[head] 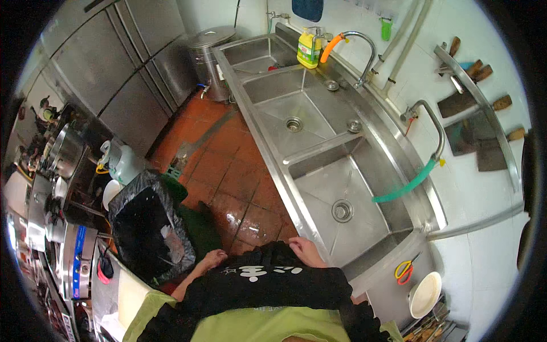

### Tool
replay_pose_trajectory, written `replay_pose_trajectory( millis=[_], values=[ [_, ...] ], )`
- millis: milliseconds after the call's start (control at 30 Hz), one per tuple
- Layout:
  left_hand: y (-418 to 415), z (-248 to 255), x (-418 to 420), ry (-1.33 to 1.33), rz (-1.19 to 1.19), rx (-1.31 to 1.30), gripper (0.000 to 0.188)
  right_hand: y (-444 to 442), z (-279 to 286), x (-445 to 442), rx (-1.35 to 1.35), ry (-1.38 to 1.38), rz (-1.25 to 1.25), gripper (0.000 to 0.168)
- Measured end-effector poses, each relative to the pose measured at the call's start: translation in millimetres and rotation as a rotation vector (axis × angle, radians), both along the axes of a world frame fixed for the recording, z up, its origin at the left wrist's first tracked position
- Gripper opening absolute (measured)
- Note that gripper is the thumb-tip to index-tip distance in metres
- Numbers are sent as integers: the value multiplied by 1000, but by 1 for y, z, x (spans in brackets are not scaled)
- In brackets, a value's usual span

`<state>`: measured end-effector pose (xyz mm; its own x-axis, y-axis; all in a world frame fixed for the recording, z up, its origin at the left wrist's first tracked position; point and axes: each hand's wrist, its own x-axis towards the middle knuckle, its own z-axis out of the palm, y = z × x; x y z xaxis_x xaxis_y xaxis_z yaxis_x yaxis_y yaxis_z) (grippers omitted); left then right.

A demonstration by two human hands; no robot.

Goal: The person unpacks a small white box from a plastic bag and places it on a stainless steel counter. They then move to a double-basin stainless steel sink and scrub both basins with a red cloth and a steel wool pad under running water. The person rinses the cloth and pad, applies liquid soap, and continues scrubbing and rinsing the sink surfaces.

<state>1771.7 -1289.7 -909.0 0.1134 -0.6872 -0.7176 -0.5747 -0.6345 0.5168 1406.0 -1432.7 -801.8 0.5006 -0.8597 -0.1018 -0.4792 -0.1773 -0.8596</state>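
Observation:
My left hand [215, 259] hangs in front of my apron [273, 273] with its fingers curled together, and nothing shows in it. It is nearest to a bin [136, 231] lined with a black plastic bag, where some crumpled clear plastic lies. My right hand [304, 250] is also loosely curled, close to the front edge of a steel sink [295, 213]; contact with the edge is unclear. No object is visible in that hand. The nearest basin [316, 192] has a round drain strainer [342, 210] and bears wet marks. A green hose [406, 188] on the tap reaches over it.
Scissors [405, 269] and a pale bowl [425, 295] sit right of the sink. A yellow detergent jug [308, 49] stands behind the basins. Cleavers [466, 130] hang on a wall rack. A gas cylinder [124, 160] stands left on the wet tile floor [243, 213].

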Motion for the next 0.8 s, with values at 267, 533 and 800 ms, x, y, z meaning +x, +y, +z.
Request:
replay_pose_trajectory(
  millis=[267, 533, 800],
  values=[
    [-198, 44, 85, -31, -34, 116, 48, -204, 26, 32, 119, -237, -349, 27],
    [-452, 23, 227, 172, -179, -108, 44, -424, 89, 45, -225, -386, -762, 34],
    [-667, 137, 246, 336, -203, -429, 33, -417, 109, -1, -140, -355, -1566, 43]
  ],
)
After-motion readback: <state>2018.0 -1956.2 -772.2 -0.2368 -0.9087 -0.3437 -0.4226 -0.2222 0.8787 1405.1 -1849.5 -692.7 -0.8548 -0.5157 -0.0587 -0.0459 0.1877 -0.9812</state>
